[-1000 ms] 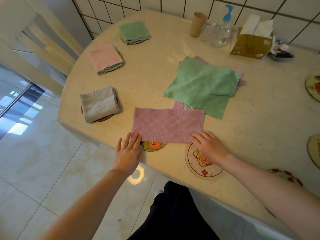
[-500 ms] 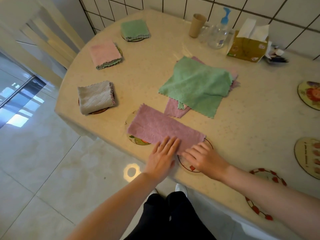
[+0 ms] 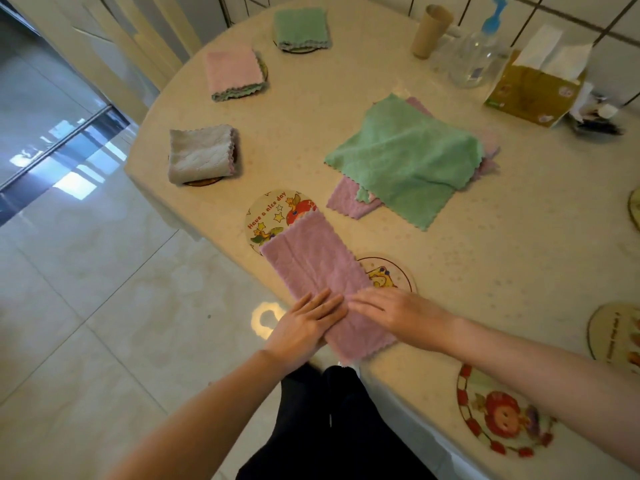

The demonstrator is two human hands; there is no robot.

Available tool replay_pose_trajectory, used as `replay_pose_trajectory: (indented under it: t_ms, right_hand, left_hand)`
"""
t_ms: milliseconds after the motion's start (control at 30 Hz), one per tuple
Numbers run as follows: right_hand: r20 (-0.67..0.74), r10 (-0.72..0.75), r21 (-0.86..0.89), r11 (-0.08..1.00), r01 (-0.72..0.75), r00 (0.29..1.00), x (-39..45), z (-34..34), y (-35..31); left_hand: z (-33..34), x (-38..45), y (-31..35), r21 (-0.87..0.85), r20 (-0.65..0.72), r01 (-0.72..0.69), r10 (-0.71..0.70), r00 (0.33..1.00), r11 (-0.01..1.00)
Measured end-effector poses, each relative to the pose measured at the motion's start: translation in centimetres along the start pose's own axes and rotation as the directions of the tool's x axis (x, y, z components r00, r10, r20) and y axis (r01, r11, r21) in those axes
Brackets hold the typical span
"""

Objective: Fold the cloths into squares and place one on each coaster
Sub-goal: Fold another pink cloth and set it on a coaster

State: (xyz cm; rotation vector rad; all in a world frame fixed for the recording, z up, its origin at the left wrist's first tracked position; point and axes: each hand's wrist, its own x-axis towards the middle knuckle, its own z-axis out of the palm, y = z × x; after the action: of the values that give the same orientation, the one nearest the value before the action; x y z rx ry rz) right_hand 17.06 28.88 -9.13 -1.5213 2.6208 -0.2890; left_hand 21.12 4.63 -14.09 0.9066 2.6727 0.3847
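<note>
A purple cloth (image 3: 317, 263), folded into a long strip, lies at the table's near edge across two picture coasters, one with writing (image 3: 273, 211) and one half hidden (image 3: 389, 273). My left hand (image 3: 306, 325) and my right hand (image 3: 391, 313) rest flat on the strip's near end, fingers spread. Folded cloths sit on three coasters at the left: grey (image 3: 201, 154), pink (image 3: 233, 71), green (image 3: 301, 27). A loose green cloth (image 3: 407, 154) covers other purple and pink cloths in the middle.
A paper cup (image 3: 429, 31), a clear pump bottle (image 3: 479, 60) and a tissue box (image 3: 535, 88) stand at the back by the tiled wall. More bare coasters lie near right (image 3: 498, 420), right (image 3: 613, 332) and far right (image 3: 635, 207). Floor drops off left.
The purple strip has turned from lying along the table edge to pointing away from me. My left hand slid from its left end to the near end, beside my right hand.
</note>
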Motion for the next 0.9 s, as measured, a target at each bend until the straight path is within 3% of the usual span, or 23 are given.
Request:
replay_pose_trajectory:
  t_ms: [133,233,300,333,400,500,600,700,767,900]
  right_hand:
    - [0.216,0.016,0.008,1.0,-0.019,0.976,1.7,1.0,3.7]
    - [0.24,-0.069,-0.008,0.997,0.073,0.968,2.2,1.5,5.5]
    - [0.227,-0.098,0.014,0.995,0.097,0.969,2.2,1.8,6.3]
    - [0.225,-0.1,0.059,0.994,0.089,0.969,2.3,1.9,6.5]
    - [0.231,0.007,0.269,0.96,-0.071,0.973,2.9,1.5,6.5]
    - [0.225,0.323,0.58,0.713,-0.393,0.919,4.6,0.4,6.3]
    - [0.243,0.491,0.725,0.481,-0.492,0.837,7.3,-0.4,6.5]
    - [0.249,0.563,0.784,0.361,-0.505,0.788,10.3,-0.1,6.6]
    - [0.229,0.629,0.762,0.358,-0.539,0.742,11.8,0.4,6.6]
    - [0.28,0.677,0.664,0.375,-0.647,0.68,13.3,1.4,7.1]
  left_hand:
    - [-0.8,-0.1,-1.0,-0.192,-0.044,-0.045,0.038,0.998,0.98]
    - [-1.0,-0.6,-1.4,-0.343,-0.09,-0.016,-0.016,0.996,0.939]
    - [-1.5,-0.9,-1.1,-0.502,-0.106,0.063,-0.134,0.985,0.863]
    - [-1.6,-0.9,-1.0,-0.593,-0.092,0.117,-0.211,0.973,0.797]
    - [-1.9,-0.8,-1.0,-0.747,-0.017,0.229,-0.362,0.932,0.624]
    - [-2.5,0.1,-1.0,-0.876,0.122,0.367,-0.594,0.795,0.312]
    - [-3.9,1.1,-2.1,-0.938,0.25,0.348,-0.708,0.661,-0.007]
    - [-4.9,2.0,-3.6,-0.932,0.362,0.242,-0.7,0.616,-0.269]
    - [-5.0,2.4,-4.3,-0.921,0.385,0.203,-0.702,0.599,-0.332]
    - [-4.6,3.0,-4.9,-0.91,0.412,0.206,-0.719,0.56,-0.36]
